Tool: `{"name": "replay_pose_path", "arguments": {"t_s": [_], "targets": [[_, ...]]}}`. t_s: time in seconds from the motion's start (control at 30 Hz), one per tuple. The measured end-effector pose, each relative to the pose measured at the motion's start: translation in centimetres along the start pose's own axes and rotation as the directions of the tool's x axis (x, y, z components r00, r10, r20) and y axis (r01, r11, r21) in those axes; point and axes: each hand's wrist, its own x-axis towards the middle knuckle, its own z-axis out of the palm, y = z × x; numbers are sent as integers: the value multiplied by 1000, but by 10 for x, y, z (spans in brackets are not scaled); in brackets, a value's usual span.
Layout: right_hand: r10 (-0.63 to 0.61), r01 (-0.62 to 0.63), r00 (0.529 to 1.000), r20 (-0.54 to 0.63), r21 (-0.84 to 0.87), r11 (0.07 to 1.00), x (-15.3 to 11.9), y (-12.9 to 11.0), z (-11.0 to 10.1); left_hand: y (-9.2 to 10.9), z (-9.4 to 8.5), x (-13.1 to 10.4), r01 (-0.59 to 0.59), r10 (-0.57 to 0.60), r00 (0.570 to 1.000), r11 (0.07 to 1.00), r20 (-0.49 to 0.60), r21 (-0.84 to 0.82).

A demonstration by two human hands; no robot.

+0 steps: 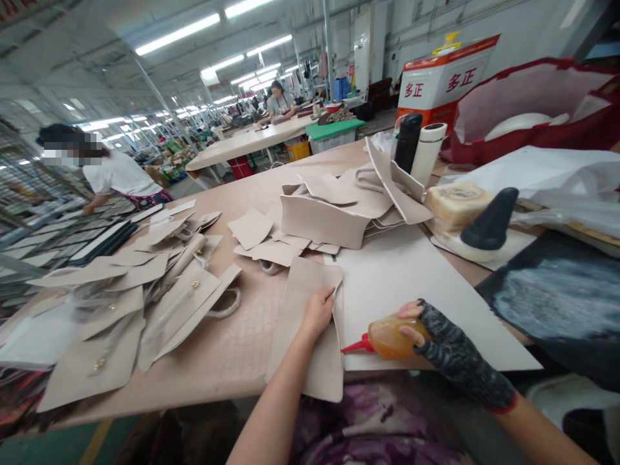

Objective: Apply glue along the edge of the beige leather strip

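My feed is bright and even under rows of ceiling tube lights (177, 33) that blow out to white glare, shadows on the worktop (232, 349) stay soft, and the wide lens bends and smears the edges, worst at the left and far right.

Factory hall, ceiling strip lights (177, 33), long worktables (252, 139).

Co-worker's face (72, 152) blurred — far table figures (279, 100) too small, red bag (537, 110) cut off.

matt beige leather panel (310, 323); glossy translucent plastic glue bottle (392, 337).
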Motion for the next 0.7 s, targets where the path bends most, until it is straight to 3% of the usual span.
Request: {"name": "replay_pose_path", "arguments": {"t_s": [0.3, 0.43, 0.5, 0.6, 0.7], "targets": [[115, -116, 993, 5, 37, 993, -17, -8, 2, -5, 3, 2, -4, 4, 1000, 999, -2, 45], [206, -211, 977, 60, 97, 973, -17, -8, 2, -4, 3, 0, -7, 8, 999, 999, -38, 38], [256, -260, 965, 54, 94, 961, -14, -3, -2, -3, 3, -2, 25, -25, 999, 1000, -39, 14], [362, -354, 931, -45, 125, 927, -7, 11, -10, -2, 3, -6, 82, -82, 997, 996, -6, -20], [397, -346, 912, -102, 327, 879, -1, 31, -11, -2, 3, -11, 105, -103, 994, 992, 33, -64]]}}
